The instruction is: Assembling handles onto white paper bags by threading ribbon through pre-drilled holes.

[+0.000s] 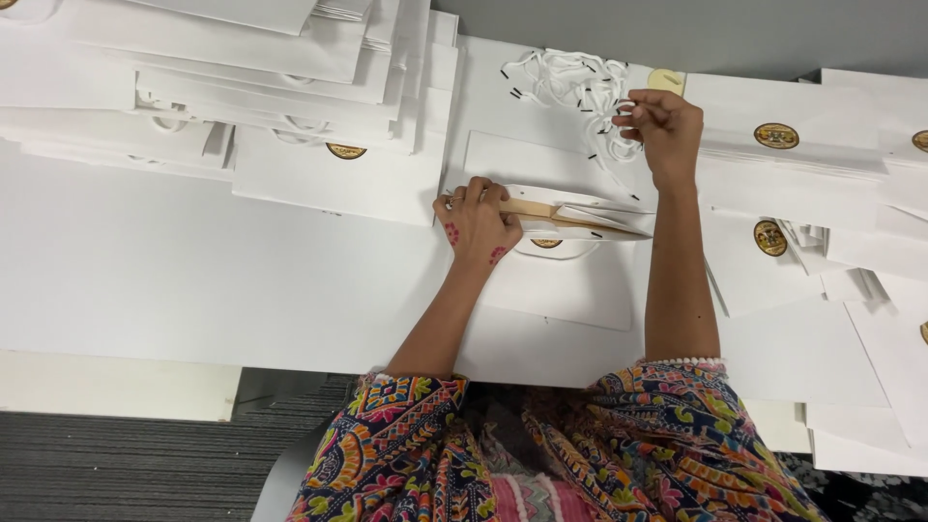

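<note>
Hands work apart: left hand [476, 224] presses the flat bag's [565, 280] open top on the bench [145, 280], right hand [665, 126] pinches one cord from the cord pile [570, 92] beyond. Best pull a single cord free slowly while the bag mouth stays pinned; bag stacks [271, 87] crowd both sides.
</note>
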